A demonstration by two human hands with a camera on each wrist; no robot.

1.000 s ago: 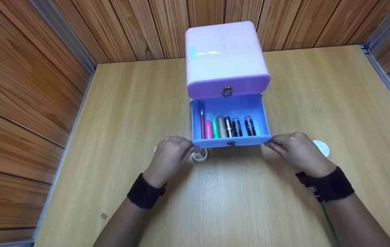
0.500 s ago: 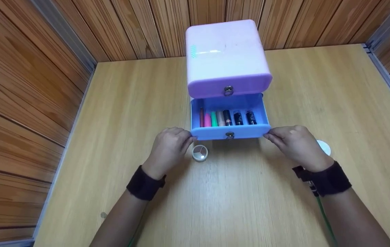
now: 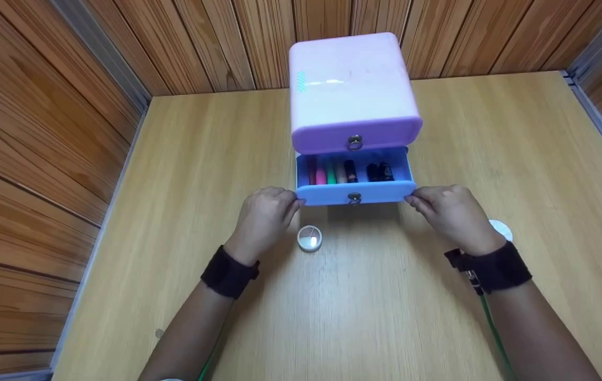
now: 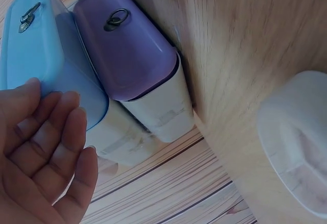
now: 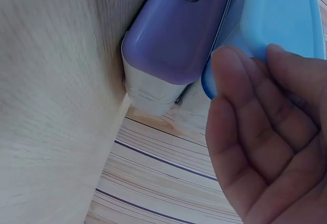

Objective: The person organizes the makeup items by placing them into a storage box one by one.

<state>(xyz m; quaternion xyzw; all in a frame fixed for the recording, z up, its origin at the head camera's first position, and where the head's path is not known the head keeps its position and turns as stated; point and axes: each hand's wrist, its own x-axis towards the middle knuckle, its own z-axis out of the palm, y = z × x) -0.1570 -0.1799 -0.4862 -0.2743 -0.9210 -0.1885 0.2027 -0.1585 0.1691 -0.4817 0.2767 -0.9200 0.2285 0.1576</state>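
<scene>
From the head I look forward and down, above and behind the bare left hand (image 3: 264,218) and bare right hand (image 3: 451,216), farthest back. Each wrist view looks ahead, close under its palm, turned sideways, the pair mirrored. All three share the round-cornered blue plastic drawer (image 3: 327,194) at the fingertips; my wrist views share the round-cornered purple plastic drawer (image 4: 127,50) beneath.

Shows smooth, glossy plastic on the cabinet (image 3: 353,79) and drawer (image 3: 327,194), metal on the ring pulls (image 3: 355,141), matt cloth on the wristbands (image 3: 228,272), wood grain on the table (image 3: 353,307).
</scene>
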